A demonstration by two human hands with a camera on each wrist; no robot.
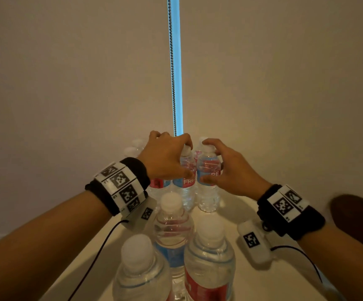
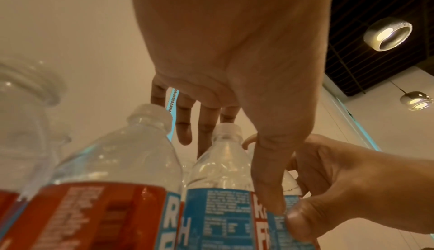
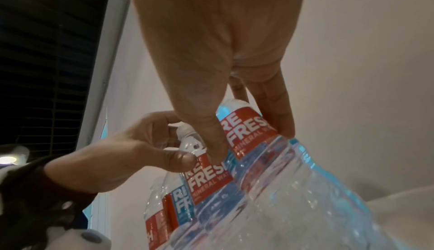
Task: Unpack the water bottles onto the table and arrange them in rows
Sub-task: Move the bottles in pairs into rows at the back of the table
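Your left hand [image 1: 165,158] curls over a water bottle [image 1: 187,183] standing at the far end of the counter [image 1: 241,279], fingers [image 2: 206,124] draped behind its white cap, thumb pressed on the red-and-blue label. Your right hand [image 1: 228,168] clamps the neighbouring bottle [image 1: 207,183] just beside it, thumb on the label, fingers [image 3: 279,109] round its far side. Both bottles stand upright, touching. Three more bottles [image 1: 174,231] stand nearer you, others behind against the wall [image 1: 67,83].
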